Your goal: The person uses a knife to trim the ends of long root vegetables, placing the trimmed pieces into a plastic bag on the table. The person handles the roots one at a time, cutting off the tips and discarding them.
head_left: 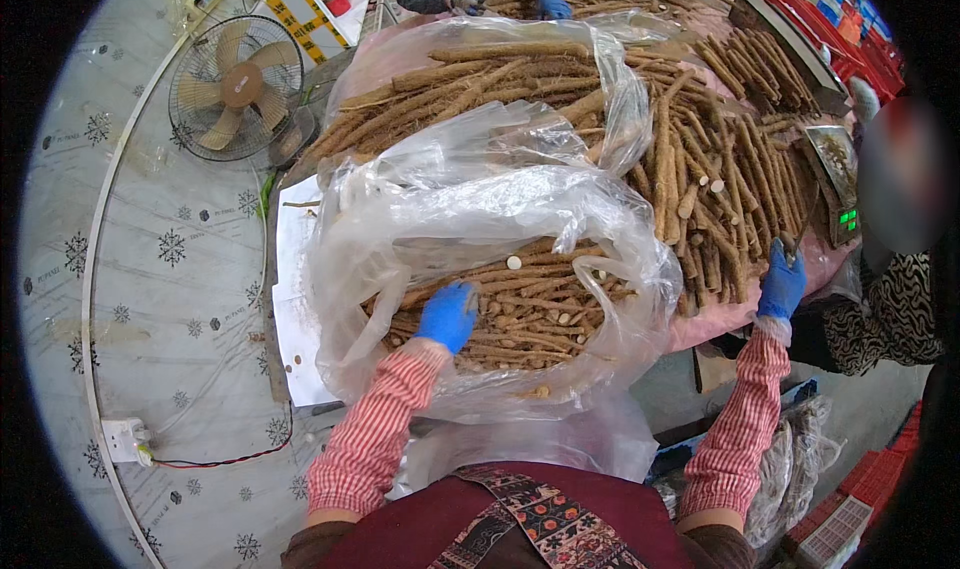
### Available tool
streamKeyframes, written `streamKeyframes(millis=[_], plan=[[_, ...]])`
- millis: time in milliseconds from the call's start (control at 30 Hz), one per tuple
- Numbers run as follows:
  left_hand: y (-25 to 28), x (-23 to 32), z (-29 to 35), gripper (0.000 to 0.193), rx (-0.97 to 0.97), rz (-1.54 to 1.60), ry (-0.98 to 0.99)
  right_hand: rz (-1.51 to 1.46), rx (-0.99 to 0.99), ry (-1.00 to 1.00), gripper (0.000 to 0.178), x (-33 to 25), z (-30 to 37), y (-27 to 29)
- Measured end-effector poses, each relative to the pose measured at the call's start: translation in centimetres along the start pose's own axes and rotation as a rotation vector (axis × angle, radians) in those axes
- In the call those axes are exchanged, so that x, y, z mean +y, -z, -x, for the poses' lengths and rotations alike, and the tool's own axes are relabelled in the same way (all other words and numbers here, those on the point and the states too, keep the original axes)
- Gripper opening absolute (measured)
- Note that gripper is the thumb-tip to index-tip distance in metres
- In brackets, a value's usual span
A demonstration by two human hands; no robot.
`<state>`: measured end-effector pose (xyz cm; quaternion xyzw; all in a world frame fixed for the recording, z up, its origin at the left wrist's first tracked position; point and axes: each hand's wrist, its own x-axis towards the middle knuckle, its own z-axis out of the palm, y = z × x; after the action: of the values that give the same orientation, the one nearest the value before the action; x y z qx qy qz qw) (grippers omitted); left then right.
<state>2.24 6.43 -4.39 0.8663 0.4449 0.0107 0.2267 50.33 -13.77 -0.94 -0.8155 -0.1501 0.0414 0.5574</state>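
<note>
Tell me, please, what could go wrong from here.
The front crumpled clear plastic bag has a loose rim that might fold over the blue-gloved left hand inside its opening. The long brown root-like sticks, heaped loosely beside the scale with green lit digits, might roll and bump it.

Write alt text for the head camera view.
A blue-gloved left hand rests on thin brown root-like sticks inside a clear plastic bag; the right hand, also gloved, is at the edge of a thicker pile. A scale stands right, a fan left.
</note>
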Motion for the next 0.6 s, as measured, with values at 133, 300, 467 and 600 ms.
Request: streamKeyframes(millis=[133, 300, 467, 600], plan=[[-2.6, -1.0, -1.9, 0.041, 0.032, -0.213, -0.107, -0.093, -0.063, 0.013, 0.021, 0.5, 5.7, -0.9], [-1.2, 0.1, -1.8, 0.039, -0.108, -0.272, -0.082, -0.229, -0.124, -0.097, 0.016, -3.0, 14.0, -0.3], [0.9, -1.1, 0.2, 0.039, 0.029, 0.066, -0.174, -0.225, -0.330, -0.249, 0.010, -6.6, 21.1, -0.1], [3.6, 0.5, 2.0, 0.045, 0.196, 0.237, -0.342, -0.217, -0.449, -0.173, 0.013, -8.2, 25.0, -1.8]])
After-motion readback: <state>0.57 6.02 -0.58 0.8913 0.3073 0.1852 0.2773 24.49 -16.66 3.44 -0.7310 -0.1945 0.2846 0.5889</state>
